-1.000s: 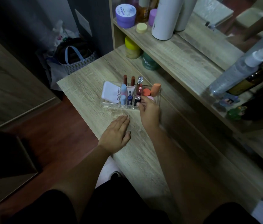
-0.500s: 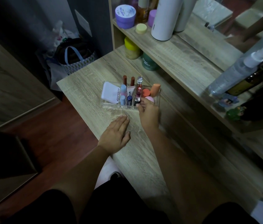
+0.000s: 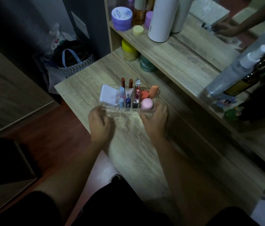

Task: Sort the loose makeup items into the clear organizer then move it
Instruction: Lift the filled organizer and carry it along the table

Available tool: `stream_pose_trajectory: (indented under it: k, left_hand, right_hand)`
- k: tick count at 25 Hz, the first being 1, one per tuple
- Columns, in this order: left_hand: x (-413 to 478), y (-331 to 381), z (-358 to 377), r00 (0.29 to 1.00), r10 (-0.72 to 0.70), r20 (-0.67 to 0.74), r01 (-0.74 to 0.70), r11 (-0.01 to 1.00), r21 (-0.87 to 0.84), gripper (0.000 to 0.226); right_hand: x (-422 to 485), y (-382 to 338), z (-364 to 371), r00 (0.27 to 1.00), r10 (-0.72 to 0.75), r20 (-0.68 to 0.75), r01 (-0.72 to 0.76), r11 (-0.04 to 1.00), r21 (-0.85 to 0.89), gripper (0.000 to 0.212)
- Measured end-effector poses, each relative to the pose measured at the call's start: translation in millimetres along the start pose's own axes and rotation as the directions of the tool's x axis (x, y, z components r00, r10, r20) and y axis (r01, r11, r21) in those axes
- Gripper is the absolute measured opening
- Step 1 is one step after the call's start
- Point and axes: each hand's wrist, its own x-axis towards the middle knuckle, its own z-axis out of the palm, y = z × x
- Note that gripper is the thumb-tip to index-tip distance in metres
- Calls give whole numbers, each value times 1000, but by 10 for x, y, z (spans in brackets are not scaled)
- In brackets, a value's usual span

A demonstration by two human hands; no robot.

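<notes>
A wooden vanity table [image 3: 83,82] fills the middle of the view, with a raised wooden shelf [image 3: 177,53] along its far right side carrying a tall white cylinder [image 3: 162,17], a purple jar [image 3: 122,17], a yellow-lidded jar [image 3: 129,50] and a dark green jar [image 3: 146,64] in the space beneath. On the tabletop near the person sits the clear organizer [image 3: 117,109], loaded with makeup: a white compact [image 3: 108,95] marked "4U2skin" leans in the left compartment, a pink round sponge [image 3: 146,103] and an orange sponge [image 3: 153,92] fill the right one, and lipsticks and a clear-capped gloss tube [image 3: 137,90] stand upright in the narrow middle slots. The left hand [image 3: 98,123] curls against the organizer's near left corner, fingers bent and touching the plastic; the right hand [image 3: 155,119] cups the near right corner, fingers wrapped along its side. Whether the organizer is lifted off the wood cannot be told
</notes>
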Motion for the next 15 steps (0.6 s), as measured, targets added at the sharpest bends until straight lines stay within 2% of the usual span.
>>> stream_pose_trajectory:
  k: [2, 5, 7, 10, 13, 15]
  left_hand:
    - [215, 46, 1, 987, -159, 14, 159, 980, -119, 49]
    - [472, 21, 9, 942, -301, 152, 324, 931, -165, 74]
    - [573, -19, 17, 938, -286, 194, 310, 945, -105, 77]
    - [664, -46, 42, 942, -248, 225, 272, 959, -82, 67]
    - [695, -77, 74, 940, -221, 259, 257, 960, -113, 65]
    - [697, -98, 87, 938, -221, 268, 266, 954, -141, 65]
  right_hand:
    - [65, 69, 3, 999, 15, 49, -15, 1000, -4, 80]
    - [153, 119, -5, 999, -29, 26, 28, 999, 39, 86]
    - [197, 149, -5, 999, -43, 13, 42, 998, 39, 85]
    - [250, 204, 22, 991, -52, 122, 39, 994, 101, 92]
    - [281, 217, 27, 971, -14, 240, -38, 977, 210, 101]
    - [284, 219, 36, 966, 16, 259, -80, 968, 239, 103]
